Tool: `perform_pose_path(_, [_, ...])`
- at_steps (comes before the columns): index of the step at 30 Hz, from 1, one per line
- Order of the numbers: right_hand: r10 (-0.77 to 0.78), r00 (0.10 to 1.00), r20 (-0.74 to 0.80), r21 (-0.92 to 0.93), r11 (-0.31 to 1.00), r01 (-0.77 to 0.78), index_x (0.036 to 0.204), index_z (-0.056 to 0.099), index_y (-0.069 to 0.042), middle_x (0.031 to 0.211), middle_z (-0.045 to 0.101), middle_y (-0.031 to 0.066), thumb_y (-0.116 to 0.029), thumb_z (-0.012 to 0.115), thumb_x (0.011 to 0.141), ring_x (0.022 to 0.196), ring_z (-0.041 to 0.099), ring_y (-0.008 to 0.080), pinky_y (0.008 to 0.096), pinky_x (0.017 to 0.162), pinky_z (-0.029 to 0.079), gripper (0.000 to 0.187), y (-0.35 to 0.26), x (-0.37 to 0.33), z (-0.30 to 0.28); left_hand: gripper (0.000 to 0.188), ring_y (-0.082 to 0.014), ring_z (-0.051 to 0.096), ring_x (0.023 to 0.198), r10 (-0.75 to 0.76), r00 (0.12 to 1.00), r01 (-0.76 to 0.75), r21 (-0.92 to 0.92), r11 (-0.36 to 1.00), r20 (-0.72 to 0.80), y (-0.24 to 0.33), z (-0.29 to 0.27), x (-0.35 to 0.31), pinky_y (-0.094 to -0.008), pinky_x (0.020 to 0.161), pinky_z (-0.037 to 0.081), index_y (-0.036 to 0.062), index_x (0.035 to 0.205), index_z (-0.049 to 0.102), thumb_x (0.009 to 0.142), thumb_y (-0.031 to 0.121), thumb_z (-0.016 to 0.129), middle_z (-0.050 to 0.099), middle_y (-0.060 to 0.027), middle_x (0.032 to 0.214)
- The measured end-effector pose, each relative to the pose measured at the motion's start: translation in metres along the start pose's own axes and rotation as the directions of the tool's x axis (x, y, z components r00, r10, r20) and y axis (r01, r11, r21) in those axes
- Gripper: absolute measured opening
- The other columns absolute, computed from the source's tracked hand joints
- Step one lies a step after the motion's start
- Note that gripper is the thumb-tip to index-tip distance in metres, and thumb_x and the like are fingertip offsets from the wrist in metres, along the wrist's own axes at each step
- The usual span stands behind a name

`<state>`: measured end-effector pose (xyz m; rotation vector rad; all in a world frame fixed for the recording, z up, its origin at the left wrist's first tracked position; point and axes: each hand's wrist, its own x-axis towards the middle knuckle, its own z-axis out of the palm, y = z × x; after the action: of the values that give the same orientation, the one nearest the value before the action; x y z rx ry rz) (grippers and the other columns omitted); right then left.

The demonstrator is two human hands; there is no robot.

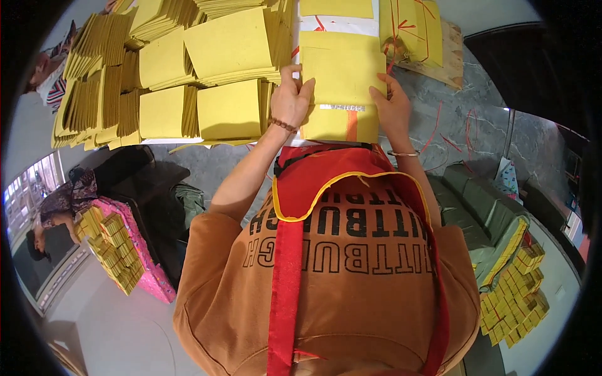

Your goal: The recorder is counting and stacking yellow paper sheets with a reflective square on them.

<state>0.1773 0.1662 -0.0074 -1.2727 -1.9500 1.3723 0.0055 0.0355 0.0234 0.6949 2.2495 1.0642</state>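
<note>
In front of me, a flat yellow paper sheet or stack (343,75) lies between my hands; its thickness is hard to tell. My left hand (291,99) grips its left edge, thumb over the top face and fingers curled along the side. At the right edge, my right hand (392,105) pinches it between thumb and bent fingers. Just nearer to me lies another yellow paper piece (326,123) with an orange stripe and a printed white strip, partly covered by the held paper. More yellow paper (338,7) rests farther along the same white surface.
Piles of folded yellow paper (166,116) fill the table to the left. At the far right, a yellow bundle tied with red string (423,31) sits on a wooden board (453,56). Red string scraps (450,143) lie on the grey floor. Another person (63,203) is at left.
</note>
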Motion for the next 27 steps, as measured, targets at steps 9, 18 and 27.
perform_pose_path(9, [0.056, 0.998, -0.013, 0.025, 0.998, -0.055, 0.112, 0.058, -0.008, 0.096, 0.064, 0.0166, -0.02, 0.066, 0.075, 0.086, 0.062, 0.0277, 0.0343, 0.075, 0.047, 0.039, -0.003, -0.001, 0.0, 0.044, -0.0337, 0.038, 0.121, 0.745, 0.643, -0.712, 0.493, 0.499, 0.175, 0.034, 0.021, -0.01, -0.0464, 0.098, 0.031, 0.0155, 0.125, 0.05, 0.084, 0.029, 0.058, 0.044, -0.0139, 0.13])
perform_pose_path(18, [0.17, 0.985, -0.038, 0.409, 0.902, -0.14, 0.125, 0.042, -0.001, 0.12, 0.045, 0.0127, -0.027, 0.071, 0.076, 0.106, 0.046, 0.0259, 0.037, 0.086, 0.041, 0.063, 0.018, 0.0, 0.007, 0.055, -0.0357, 0.028, 0.13, 0.664, 0.685, -0.687, 0.571, 0.45, 0.3, 0.005, 0.035, -0.002, -0.0505, 0.104, 0.022, 0.022, 0.135, 0.04, 0.087, 0.046, 0.049, 0.032, -0.0149, 0.141])
perform_pose_path(27, [-0.619, 0.778, 0.105, -0.103, 0.771, 0.628, 0.098, 0.061, -0.004, 0.094, 0.06, 0.0137, -0.019, 0.067, 0.075, 0.094, 0.054, 0.0308, 0.0444, 0.084, 0.04, 0.028, -0.026, -0.049, -0.012, 0.043, -0.0331, 0.056, 0.092, 0.787, 0.451, -0.624, 0.779, -0.059, 0.421, 0.009, 0.046, -0.001, -0.0375, 0.071, 0.05, -0.008, 0.108, 0.053, 0.077, 0.022, 0.057, 0.057, -0.0259, 0.106])
